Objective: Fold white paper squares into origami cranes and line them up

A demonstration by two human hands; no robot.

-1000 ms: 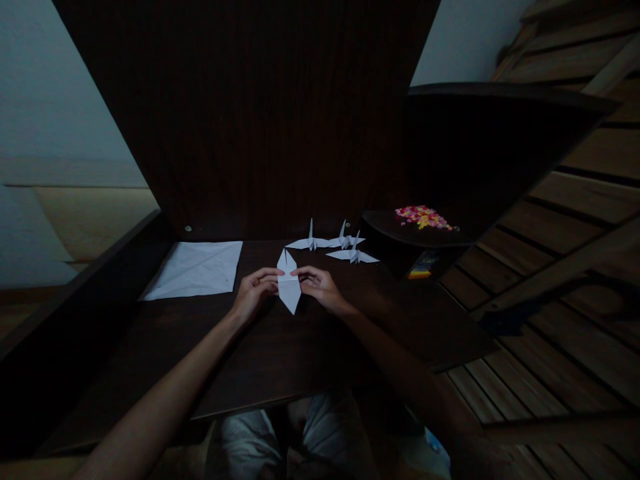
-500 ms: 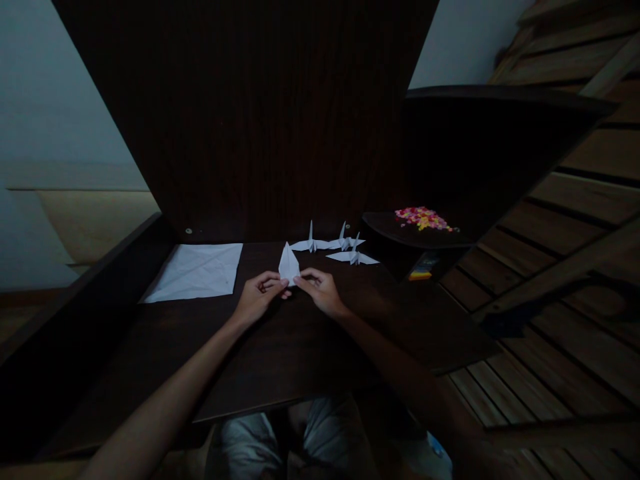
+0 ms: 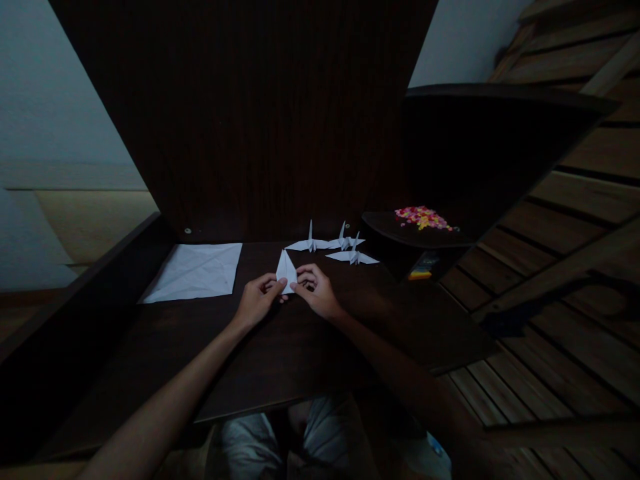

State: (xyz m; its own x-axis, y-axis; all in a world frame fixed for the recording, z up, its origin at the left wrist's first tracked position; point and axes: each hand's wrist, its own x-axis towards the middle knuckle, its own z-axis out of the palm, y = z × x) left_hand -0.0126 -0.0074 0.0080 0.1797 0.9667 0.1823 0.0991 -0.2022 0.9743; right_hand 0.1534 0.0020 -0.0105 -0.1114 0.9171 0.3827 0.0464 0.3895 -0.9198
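A white folded paper [image 3: 286,270], kite-shaped with its point away from me, is held between both hands just above the dark desk. My left hand [image 3: 259,295] pinches its lower left edge, thumb on the front face. On the lower right side, my right hand [image 3: 316,290] grips it the same way, thumb on top and fingers curled behind. Three white paper cranes stand past my right hand: one crane [image 3: 311,245] at the back, a second crane [image 3: 345,243] beside it and a third crane [image 3: 354,257] nearer me.
A creased white paper sheet [image 3: 197,272] lies flat at the left of the desk [image 3: 260,373]. At the right, small pink, red and yellow pieces [image 3: 424,217] are heaped on a corner shelf [image 3: 385,227]. A raised side board [image 3: 100,287] bounds the desk's left.
The folded paper has come slightly down toward me and a little left. My right thumb has shifted inward on its lower part. The cranes and sheet stay put.
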